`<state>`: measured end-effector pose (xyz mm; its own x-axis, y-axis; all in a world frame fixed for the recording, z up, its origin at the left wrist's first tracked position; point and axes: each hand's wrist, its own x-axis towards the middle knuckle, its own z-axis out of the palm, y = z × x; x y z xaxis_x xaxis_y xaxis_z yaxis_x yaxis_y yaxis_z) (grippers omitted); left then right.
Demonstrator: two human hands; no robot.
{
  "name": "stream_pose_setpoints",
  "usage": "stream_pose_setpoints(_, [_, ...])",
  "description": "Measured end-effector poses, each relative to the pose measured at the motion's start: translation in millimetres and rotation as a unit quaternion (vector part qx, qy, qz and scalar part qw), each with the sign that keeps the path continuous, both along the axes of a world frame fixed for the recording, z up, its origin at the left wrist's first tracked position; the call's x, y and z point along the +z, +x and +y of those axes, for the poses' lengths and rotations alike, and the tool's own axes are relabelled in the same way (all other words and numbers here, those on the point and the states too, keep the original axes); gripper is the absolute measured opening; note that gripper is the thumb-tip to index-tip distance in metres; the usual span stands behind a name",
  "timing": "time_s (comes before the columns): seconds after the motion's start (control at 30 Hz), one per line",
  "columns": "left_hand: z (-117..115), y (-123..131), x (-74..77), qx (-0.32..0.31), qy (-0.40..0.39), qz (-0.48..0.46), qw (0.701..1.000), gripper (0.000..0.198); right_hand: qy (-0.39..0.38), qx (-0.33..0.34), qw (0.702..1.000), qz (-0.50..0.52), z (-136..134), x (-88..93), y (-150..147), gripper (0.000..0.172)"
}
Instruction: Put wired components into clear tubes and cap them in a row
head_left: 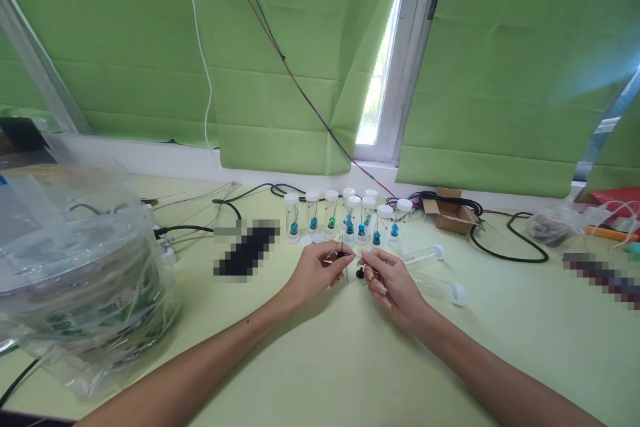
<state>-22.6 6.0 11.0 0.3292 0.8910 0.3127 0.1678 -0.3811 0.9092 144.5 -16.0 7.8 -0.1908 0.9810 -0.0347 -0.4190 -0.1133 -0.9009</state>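
My left hand is closed in a pinch on a small black part with thin wires. Close beside it, my right hand pinches at the thin wire end; exactly what its fingertips grip is too small to make out. Between the hands, a small black knob-like piece rests on the table. Just beyond stand several clear tubes with white caps, each with a small blue or green piece and thin wires inside. Two clear tubes lie on their sides to the right of my right hand.
On the left sits a large bundle in clear plastic. An open cardboard box and black cables lie at the back right of the pale table. Green blinds hang behind, with a red-blue wire slanting down.
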Motion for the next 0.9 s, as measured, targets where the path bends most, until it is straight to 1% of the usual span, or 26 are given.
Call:
stream_pose_setpoints(0.1, [-0.1,1.1,0.7,-0.005,-0.011,-0.01,1.0,0.027,0.029,-0.004,1.0,-0.012,-1.1,-0.5,-1.9,0.04])
stream_pose_setpoints(0.23, [1.2,0.6,2.6,-0.004,-0.036,-0.033,0.999,0.03,0.102,-0.035,0.992,-0.06,-2.5,-1.2,-3.3,0.039])
stream_pose_setpoints(0.43, [3.7,-2.2,6.3,0.009,-0.06,-0.064,0.996,0.029,0.189,-0.105,0.968,-0.131,-2.7,-2.6,-2.1,0.033])
stream_pose_setpoints(0.57, [1.6,-1.6,7.2,0.006,-0.065,-0.058,0.996,0.027,0.238,-0.133,0.943,-0.188,-3.0,-3.9,-0.1,0.024])
stream_pose_setpoints(0.7, [1.1,-0.9,4.6,-0.005,-0.065,-0.049,0.997,0.028,0.25,-0.135,0.935,-0.213,-3.6,-4.6,1.7,0.025])
stream_pose_setpoints(0.9, [1.6,-0.1,0.1,-0.013,-0.053,-0.043,0.998,0.029,0.242,-0.136,0.936,-0.216,-1.7,-6.0,2.3,0.034])
